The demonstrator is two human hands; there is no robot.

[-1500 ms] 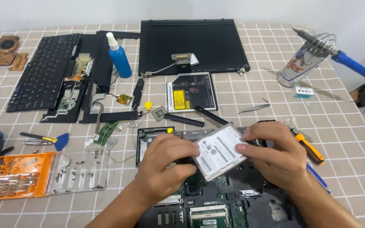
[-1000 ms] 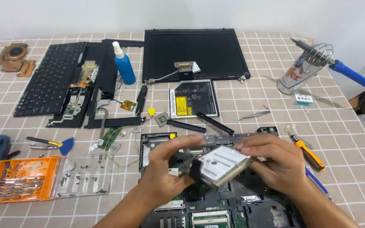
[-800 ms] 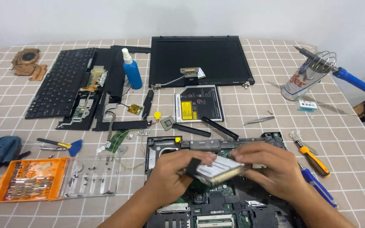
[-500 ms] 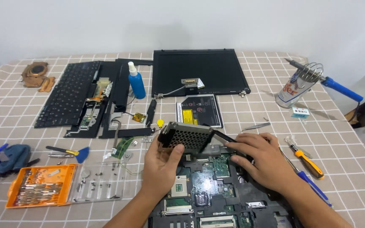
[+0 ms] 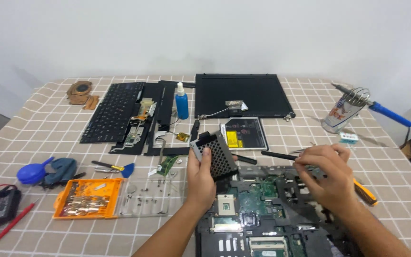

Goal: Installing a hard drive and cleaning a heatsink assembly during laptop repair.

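Left hand (image 5: 200,177): clenched on perforated drive caddy (image 5: 215,156), lifted at frame centre.
Right hand (image 5: 327,177): fingers curled, touching laptop base (image 5: 267,214), lower right; grip unclear.
Nearby: orange screw tray (image 5: 87,204), lower left.

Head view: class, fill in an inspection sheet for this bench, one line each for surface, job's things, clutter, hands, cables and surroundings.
Surface: table under a beige checked cloth.
Job's things: perforated drive caddy, lifted and tilted; opened laptop base with bare board beneath it.
Clutter: keyboard, screen lid, optical drive, blue bottle, orange screw box, soldering iron in a coil stand, screwdriver.
Hands: left hand grips the caddy; right hand rests on the base's rim, fingers bent.
Cables: red lead by a black meter at the left edge.
Surroundings: plain white wall.
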